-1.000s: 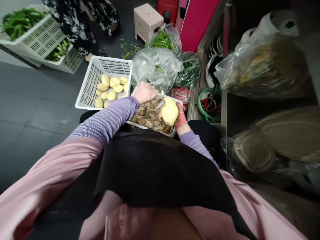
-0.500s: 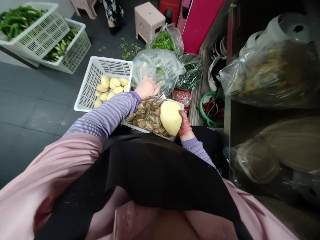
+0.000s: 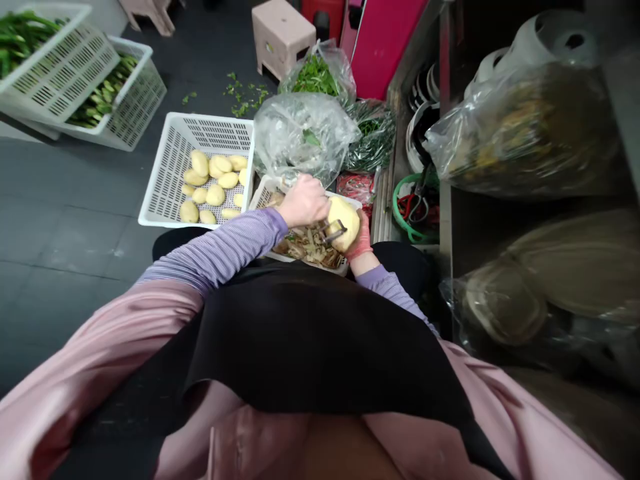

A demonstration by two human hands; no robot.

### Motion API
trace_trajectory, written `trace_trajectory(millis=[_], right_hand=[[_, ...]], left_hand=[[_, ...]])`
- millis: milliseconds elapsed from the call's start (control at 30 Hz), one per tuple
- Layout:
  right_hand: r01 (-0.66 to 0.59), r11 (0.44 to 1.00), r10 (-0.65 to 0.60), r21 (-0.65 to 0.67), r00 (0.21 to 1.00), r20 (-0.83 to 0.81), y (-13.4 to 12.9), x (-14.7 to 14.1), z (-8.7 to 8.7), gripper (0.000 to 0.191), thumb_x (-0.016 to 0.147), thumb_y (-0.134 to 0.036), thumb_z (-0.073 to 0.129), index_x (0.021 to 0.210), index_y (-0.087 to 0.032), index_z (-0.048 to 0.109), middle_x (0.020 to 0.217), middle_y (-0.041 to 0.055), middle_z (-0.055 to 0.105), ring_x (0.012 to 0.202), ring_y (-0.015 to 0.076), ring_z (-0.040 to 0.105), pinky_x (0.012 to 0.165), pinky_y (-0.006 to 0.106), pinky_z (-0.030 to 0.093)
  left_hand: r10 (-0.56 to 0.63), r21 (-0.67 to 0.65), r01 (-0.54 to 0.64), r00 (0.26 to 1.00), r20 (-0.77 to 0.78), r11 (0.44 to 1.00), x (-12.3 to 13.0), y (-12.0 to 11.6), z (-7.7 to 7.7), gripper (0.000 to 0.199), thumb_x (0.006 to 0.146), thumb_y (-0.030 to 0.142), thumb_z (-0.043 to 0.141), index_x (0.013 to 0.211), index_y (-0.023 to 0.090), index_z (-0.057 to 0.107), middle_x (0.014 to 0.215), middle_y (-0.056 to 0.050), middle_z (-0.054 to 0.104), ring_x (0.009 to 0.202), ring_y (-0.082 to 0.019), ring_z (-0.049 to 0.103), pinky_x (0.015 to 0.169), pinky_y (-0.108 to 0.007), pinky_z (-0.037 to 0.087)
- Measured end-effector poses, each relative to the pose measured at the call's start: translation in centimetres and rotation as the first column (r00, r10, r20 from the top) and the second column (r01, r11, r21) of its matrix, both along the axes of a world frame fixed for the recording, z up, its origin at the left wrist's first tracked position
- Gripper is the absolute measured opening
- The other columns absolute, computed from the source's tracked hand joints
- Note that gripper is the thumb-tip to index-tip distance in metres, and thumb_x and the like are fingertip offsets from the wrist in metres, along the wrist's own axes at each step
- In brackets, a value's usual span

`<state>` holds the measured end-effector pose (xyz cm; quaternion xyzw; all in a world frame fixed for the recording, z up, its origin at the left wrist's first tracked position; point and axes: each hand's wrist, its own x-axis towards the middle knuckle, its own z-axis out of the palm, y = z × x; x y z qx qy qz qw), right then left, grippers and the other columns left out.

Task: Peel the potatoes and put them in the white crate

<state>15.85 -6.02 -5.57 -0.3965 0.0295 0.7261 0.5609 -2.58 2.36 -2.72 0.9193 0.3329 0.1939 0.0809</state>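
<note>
My left hand (image 3: pixel 306 200) is closed around a peeler (image 3: pixel 336 231), whose metal head lies against the pale surface of a large peeled potato (image 3: pixel 347 215). In a red-pink glove, my right hand (image 3: pixel 363 237) grips that potato from its right side. Both hands are over a white basket (image 3: pixel 259 195) of brown potatoes and peelings (image 3: pixel 313 248), partly hidden by my left hand and forearm. To the left stands a larger white basket (image 3: pixel 159 167) with several peeled potatoes (image 3: pixel 215 195) in it.
Clear bags of greens (image 3: pixel 315 75) and a bag of red packets (image 3: pixel 356 190) lie beyond the baskets. A green basket (image 3: pixel 407 227) with scissors (image 3: pixel 419 208) stands right, beside shelving (image 3: pixel 453 240). Crates of green vegetables (image 3: pixel 137 100) and a stool (image 3: pixel 283 33) are farther off.
My left hand has come down and right, bringing the peeler onto the potato. The potato has turned slightly in my right hand. The whole view has shifted a little.
</note>
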Motion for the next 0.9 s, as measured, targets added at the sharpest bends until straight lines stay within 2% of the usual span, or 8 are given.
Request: trace_trajectory(millis=[167, 300, 433, 500, 600, 667, 767, 900], right_hand=[[-0.139, 0.986, 0.137, 0.093, 0.990, 0.029, -1.8, 0.5, 1.2, 0.049, 0.090, -0.059, 0.061, 0.121, -0.023, 0.071, 0.101, 0.0049, 0.084, 0.117, 0.0290, 0.077, 0.101, 0.049, 0.065], [-0.204, 0.975, 0.201, 0.093, 0.979, 0.039, -2.3, 0.7, 1.4, 0.049, 0.081, -0.058, 0.070, 0.118, -0.025, 0.071, 0.098, 0.0032, 0.084, 0.115, 0.0310, 0.078, 0.099, 0.050, 0.066], [-0.261, 0.959, 0.257, 0.113, 0.965, 0.050, -2.9, 1.1, 1.0, 0.051, 0.072, -0.056, 0.076, 0.115, -0.028, 0.070, 0.099, 0.0029, 0.085, 0.120, 0.0333, 0.076, 0.102, 0.052, 0.064], [-0.266, 0.955, 0.259, 0.135, 0.964, 0.064, -3.1, 1.4, 0.8, 0.052, 0.070, -0.057, 0.076, 0.114, -0.028, 0.071, 0.100, 0.0037, 0.084, 0.123, 0.0344, 0.075, 0.103, 0.053, 0.063], [-0.303, 0.943, 0.293, 0.137, 0.952, 0.088, -3.4, 1.8, 1.0, 0.054, 0.067, -0.057, 0.076, 0.112, -0.027, 0.070, 0.101, 0.0055, 0.084, 0.126, 0.0362, 0.074, 0.105, 0.056, 0.062], [-0.338, 0.932, 0.326, 0.131, 0.940, 0.103, -3.7, 1.9, 1.4, 0.056, 0.065, -0.055, 0.077, 0.112, -0.026, 0.071, 0.102, 0.0069, 0.084, 0.127, 0.0373, 0.072, 0.107, 0.057, 0.061], [-0.354, 0.927, 0.341, 0.123, 0.933, 0.112, -4.5, 1.4, 2.1, 0.058, 0.062, -0.058, 0.078, 0.111, -0.026, 0.073, 0.107, 0.0080, 0.084, 0.128, 0.0377, 0.072, 0.106, 0.057, 0.061], [-0.266, 0.952, 0.261, 0.150, 0.964, 0.056, -5.1, -0.4, 2.1, 0.059, 0.072, -0.068, 0.072, 0.116, -0.028, 0.075, 0.117, 0.0027, 0.083, 0.123, 0.0302, 0.075, 0.104, 0.047, 0.065]], left_hand=[[0.239, 0.002, -0.239, 0.970, 0.036, 0.971, -4.1, 4.3, -0.7, 0.048, 0.104, 0.043, 0.034, 0.059, 0.026, 0.028, 0.057, -0.005, 0.039, 0.075, -0.026, 0.051, 0.084, -0.051, 0.042], [0.063, 0.020, -0.064, 0.997, 0.047, 0.998, -4.2, 5.6, -0.1, 0.047, 0.103, 0.042, 0.037, 0.060, 0.026, 0.032, 0.059, -0.006, 0.047, 0.078, -0.025, 0.054, 0.089, -0.048, 0.043], [0.161, -0.009, -0.161, 0.979, 0.127, 0.987, -3.6, 6.1, 0.6, 0.045, 0.101, 0.040, 0.038, 0.059, 0.026, 0.031, 0.057, -0.006, 0.044, 0.076, -0.026, 0.055, 0.086, -0.046, 0.045], [0.154, -0.003, -0.155, 0.974, 0.164, 0.988, -3.7, 6.1, 0.7, 0.045, 0.100, 0.043, 0.041, 0.059, 0.026, 0.033, 0.057, -0.005, 0.044, 0.080, -0.026, 0.057, 0.089, -0.046, 0.045], [0.082, -0.015, -0.081, 0.989, 0.121, 0.997, -3.8, 6.2, 1.0, 0.047, 0.100, 0.044, 0.042, 0.058, 0.026, 0.032, 0.059, -0.005, 0.045, 0.079, -0.026, 0.056, 0.091, -0.048, 0.045], [0.152, -0.070, -0.146, 0.985, 0.082, 0.987, -4.2, 6.2, 1.3, 0.048, 0.098, 0.043, 0.042, 0.056, 0.027, 0.026, 0.055, -0.004, 0.038, 0.072, -0.026, 0.052, 0.086, -0.047, 0.046], [0.329, -0.187, -0.307, 0.939, 0.099, 0.933, -4.8, 5.1, 1.7, 0.052, 0.099, 0.043, 0.047, 0.055, 0.027, 0.025, 0.051, -0.001, 0.031, 0.062, -0.022, 0.046, 0.074, -0.042, 0.045], [0.451, -0.451, -0.345, 0.880, 0.149, 0.823, -3.6, -0.5, 1.3, 0.056, 0.107, 0.042, 0.043, 0.054, 0.024, 0.036, 0.055, -0.001, 0.042, 0.057, -0.017, 0.047, 0.065, -0.035, 0.041]])
